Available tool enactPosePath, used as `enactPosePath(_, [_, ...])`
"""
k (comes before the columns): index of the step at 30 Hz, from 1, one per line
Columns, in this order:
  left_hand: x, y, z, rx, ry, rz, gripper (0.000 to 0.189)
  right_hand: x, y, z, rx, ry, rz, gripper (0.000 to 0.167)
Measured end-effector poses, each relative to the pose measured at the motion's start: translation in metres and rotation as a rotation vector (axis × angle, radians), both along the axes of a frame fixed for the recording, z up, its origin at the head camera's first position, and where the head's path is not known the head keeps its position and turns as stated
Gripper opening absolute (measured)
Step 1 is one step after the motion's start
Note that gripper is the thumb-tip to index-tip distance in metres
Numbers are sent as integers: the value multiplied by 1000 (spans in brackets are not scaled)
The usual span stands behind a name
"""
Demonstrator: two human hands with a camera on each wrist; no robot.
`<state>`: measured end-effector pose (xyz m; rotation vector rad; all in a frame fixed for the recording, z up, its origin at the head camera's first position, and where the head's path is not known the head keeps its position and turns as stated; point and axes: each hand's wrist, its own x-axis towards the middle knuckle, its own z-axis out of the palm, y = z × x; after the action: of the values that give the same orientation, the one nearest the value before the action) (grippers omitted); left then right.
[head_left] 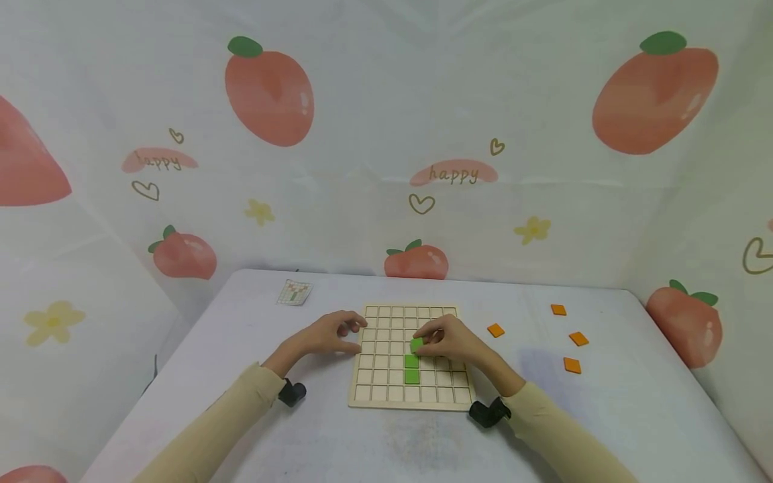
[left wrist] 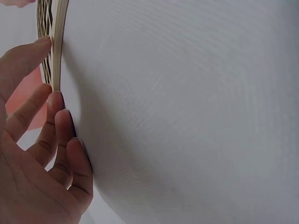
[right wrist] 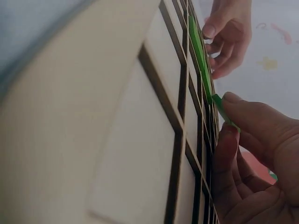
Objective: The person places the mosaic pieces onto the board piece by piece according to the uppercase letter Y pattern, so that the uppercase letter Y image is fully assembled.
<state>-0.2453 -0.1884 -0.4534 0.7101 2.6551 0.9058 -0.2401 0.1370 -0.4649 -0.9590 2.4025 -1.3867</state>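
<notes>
A wooden grid board (head_left: 380, 392) lies on the table, its squares marked off by raised strips. Between thumb and fingertips, my right hand (head_left: 451, 341) pinches a green square tile (right wrist: 226, 113), slightly tilted over the board's middle. Just nearer to me, two green tiles (head_left: 412, 369) lie in neighbouring squares of one column. My left hand (head_left: 329, 331) rests at the board's left edge; thumb and index fingertips touch the rim, and the other fingers bend loosely beside it in the left wrist view.
Several orange square tiles (head_left: 572, 365) lie scattered on the table right of the board. At the back left is a small paper card (head_left: 294, 292) printed with a coloured grid pattern. A fruit-printed cloth (head_left: 362, 221) hangs behind the table.
</notes>
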Motion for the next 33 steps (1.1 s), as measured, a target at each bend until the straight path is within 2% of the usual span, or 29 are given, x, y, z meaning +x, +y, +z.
enactPosePath(5, [0,1,0,-3,2,1,47,-1,-3,0,14,22,10,23])
enactPosePath(23, [1,1,2,0,2,-6,47,-2,-9,2,45,-2,23,24])
enactPosePath(33, [1,0,1,5,-2,-7,47,-1,-13,6,57,-37,-6,24])
